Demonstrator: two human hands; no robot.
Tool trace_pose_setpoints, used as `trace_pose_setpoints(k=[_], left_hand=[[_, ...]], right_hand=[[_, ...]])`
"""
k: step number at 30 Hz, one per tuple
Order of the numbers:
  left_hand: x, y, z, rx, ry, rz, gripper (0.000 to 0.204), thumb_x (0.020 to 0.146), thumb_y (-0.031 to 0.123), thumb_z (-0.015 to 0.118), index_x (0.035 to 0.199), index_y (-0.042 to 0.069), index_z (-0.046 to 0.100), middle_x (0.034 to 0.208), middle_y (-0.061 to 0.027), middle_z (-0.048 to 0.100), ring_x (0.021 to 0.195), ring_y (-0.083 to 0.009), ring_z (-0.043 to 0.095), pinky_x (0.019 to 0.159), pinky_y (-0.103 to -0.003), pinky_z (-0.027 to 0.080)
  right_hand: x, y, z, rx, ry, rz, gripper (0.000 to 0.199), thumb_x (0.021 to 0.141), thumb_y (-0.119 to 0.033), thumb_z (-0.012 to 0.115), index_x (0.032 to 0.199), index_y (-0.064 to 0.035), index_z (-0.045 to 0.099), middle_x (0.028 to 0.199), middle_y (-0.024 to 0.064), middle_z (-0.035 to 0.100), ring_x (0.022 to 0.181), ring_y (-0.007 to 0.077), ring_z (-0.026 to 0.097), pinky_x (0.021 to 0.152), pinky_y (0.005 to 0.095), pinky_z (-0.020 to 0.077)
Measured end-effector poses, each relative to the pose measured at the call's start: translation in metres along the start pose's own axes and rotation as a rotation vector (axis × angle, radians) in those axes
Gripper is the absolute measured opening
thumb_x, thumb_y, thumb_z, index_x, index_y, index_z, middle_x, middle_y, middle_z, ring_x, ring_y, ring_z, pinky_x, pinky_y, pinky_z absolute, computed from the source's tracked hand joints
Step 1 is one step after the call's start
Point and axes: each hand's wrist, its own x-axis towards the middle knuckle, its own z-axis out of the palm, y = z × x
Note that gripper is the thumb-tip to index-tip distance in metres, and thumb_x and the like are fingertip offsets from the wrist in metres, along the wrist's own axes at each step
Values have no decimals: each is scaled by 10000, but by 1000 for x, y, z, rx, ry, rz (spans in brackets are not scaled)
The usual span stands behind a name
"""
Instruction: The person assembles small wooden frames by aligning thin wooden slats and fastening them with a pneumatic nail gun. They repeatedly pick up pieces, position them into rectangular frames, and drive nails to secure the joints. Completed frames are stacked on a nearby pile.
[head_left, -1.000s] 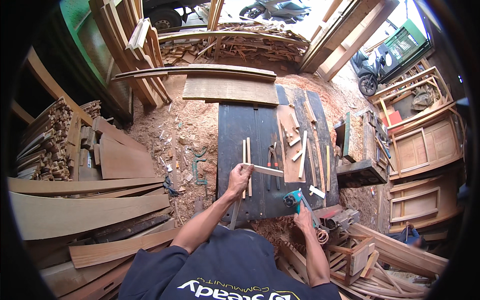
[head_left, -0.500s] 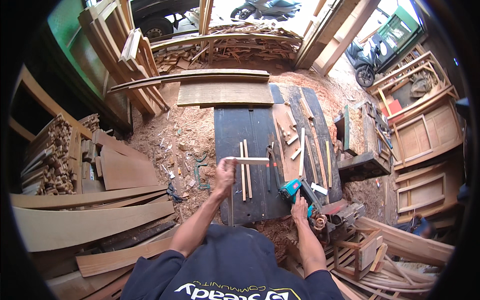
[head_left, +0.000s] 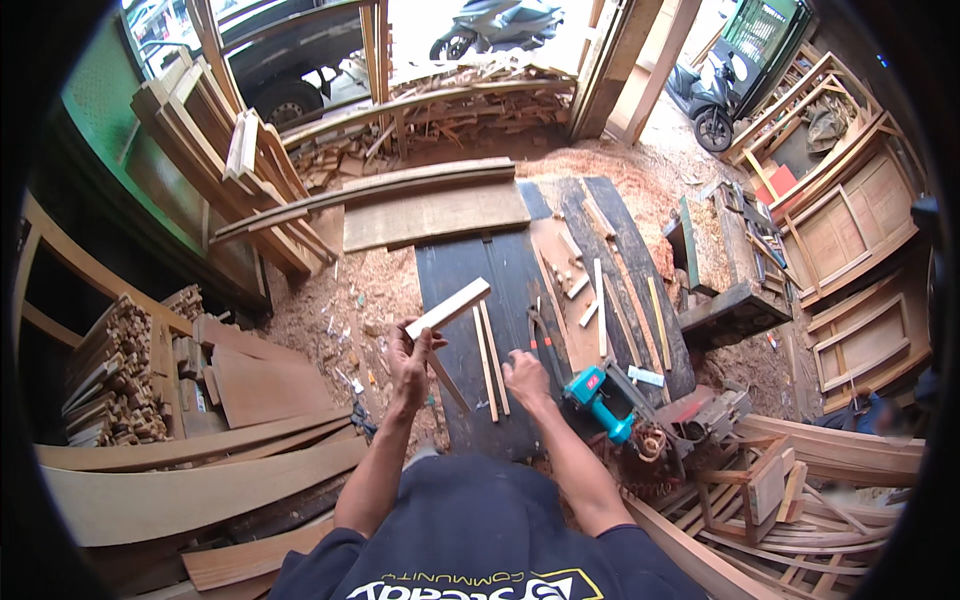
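Note:
Raised over the left of the dark worktable [head_left: 445,265], my left hand [head_left: 408,365] is closed on a pale wooden strip [head_left: 450,308]. A second strip [head_left: 449,385] slants down from the same grip; whether the two are joined is hidden by my fingers. My right hand [head_left: 527,380] hovers over the table with loosely bent fingers and nothing visible in it. Just left of it lie two thin wooden strips [head_left: 490,360] side by side. Beyond it rest pincers with red and dark handles [head_left: 541,330]. A teal nail gun [head_left: 598,402] lies to its right, untouched.
Wide boards [head_left: 430,215] lie across the table's far end. Wood offcuts [head_left: 578,287] and long strips cover its right side. A workbench with a vice [head_left: 735,260] stands at right. Stacked timber [head_left: 110,370] and curved planks [head_left: 210,490] crowd the left.
My right hand has let go of the nail gun and moved left toward the thin strips. My left hand has shifted left, and its strip is now tilted, far end up and right.

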Motion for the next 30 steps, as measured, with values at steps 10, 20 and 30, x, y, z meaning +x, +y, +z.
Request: trace_pose_setpoints(k=[10,20,30], left_hand=[[25,1,-1,287,-301,-89,295,948,66,679,1209,30,544,1115,-45,597,1078,-132,567,940,-274,461],[89,-7,13,314,-460,-135,267,973,89,655,1222,47,570,1121,-14,618,1017,-94,585,837,-232,474],[101,-2,20,372,-558,-165,306,965,155,682,1225,42,567,1143,-50,620,1118,-146,587,956,-297,472]], right_hand=[[11,36,49,377,-17,144,324,886,-194,678,1144,-6,623,997,193,718,971,356,697,850,432,549],[-23,20,-102,756,224,-125,182,892,-24,712,1065,-19,654,969,118,713,922,237,706,778,325,572],[8,-26,-117,581,167,-193,226,833,-121,805,997,-7,699,906,100,724,841,194,717,771,315,558]])
